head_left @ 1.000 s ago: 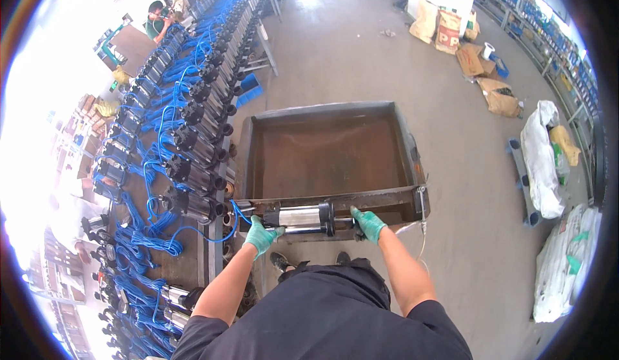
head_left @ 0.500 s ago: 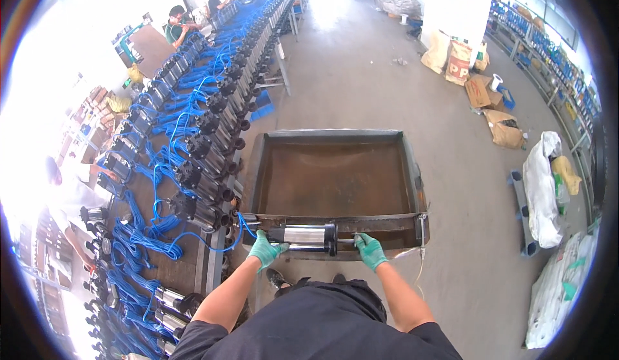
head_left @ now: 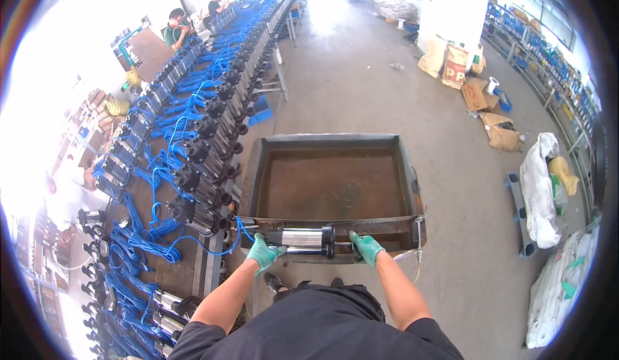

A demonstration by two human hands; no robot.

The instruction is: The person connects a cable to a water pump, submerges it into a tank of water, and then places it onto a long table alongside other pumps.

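Pump (head_left: 302,239): steel cylinder with black end cap, lying crosswise on the near rim of the tray (head_left: 332,186), a blue cable (head_left: 193,237) running from its left end. Left hand (head_left: 264,253), green-gloved, clenched around the pump's left end; right hand (head_left: 366,247), green-gloved, gripping the black right end. Tray: rusty, shallow, bare inside, walls raised on all four sides. Counter (head_left: 193,166) touches the tray's left edge, packed with pumps and blue cables. Open concrete floor (head_left: 361,82) beyond and to the right; sacks (head_left: 541,192) and boxes (head_left: 490,111) well apart at right. Against the earlier frame: hands and pump sit the same on the rim; view tilted up, showing more aisle.
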